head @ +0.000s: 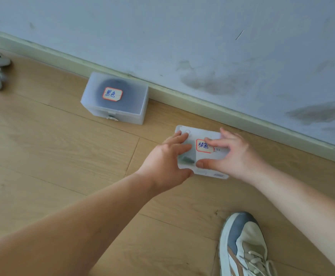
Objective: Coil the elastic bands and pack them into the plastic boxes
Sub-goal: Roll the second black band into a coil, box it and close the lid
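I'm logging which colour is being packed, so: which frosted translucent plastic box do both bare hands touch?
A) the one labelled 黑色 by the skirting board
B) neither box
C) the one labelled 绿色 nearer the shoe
C: the left hand and right hand are both on the frosted translucent plastic box labelled 绿色; the matching box labelled 黑色 sits untouched.

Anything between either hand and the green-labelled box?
Nothing visible. The left hand and right hand both hold the green-labelled box, fingers on top, thumbs at its near edge.
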